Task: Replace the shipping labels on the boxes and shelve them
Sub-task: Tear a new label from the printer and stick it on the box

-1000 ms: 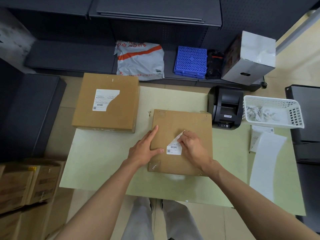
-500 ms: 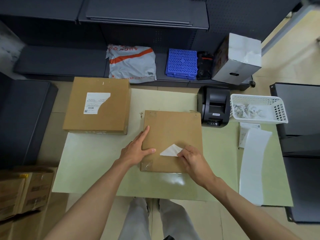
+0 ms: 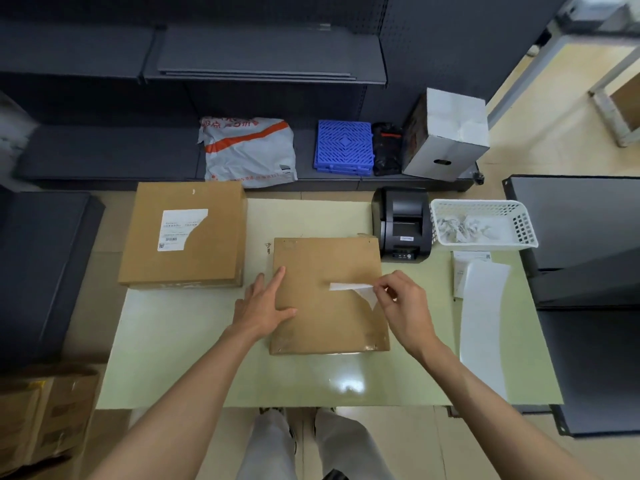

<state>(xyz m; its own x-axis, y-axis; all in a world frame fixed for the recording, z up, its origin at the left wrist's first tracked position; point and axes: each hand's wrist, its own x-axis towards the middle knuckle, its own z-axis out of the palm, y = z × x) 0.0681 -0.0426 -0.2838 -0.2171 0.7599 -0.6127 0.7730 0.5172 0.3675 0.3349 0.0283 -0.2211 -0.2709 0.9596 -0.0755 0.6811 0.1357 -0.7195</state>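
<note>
Big box: far left of the left-hand fingers, on the worktop corner, with a torn white label on top.
Left hand: fingers straight and spread, pressing flat on the small box, holding nothing.
Small box: brown, flat on the worktop, under both hands.
Old label: white strip, one end at the box top, the other end pinched in the right-hand fingers.
Right hand: fingers curled, thumb and fingertips pinch the old label.
Printer: black, past the right-hand fingers.
Basket: white, right of the printer, crumpled paper inside.
Paper strip: white, right of the right-hand fingers.
</note>
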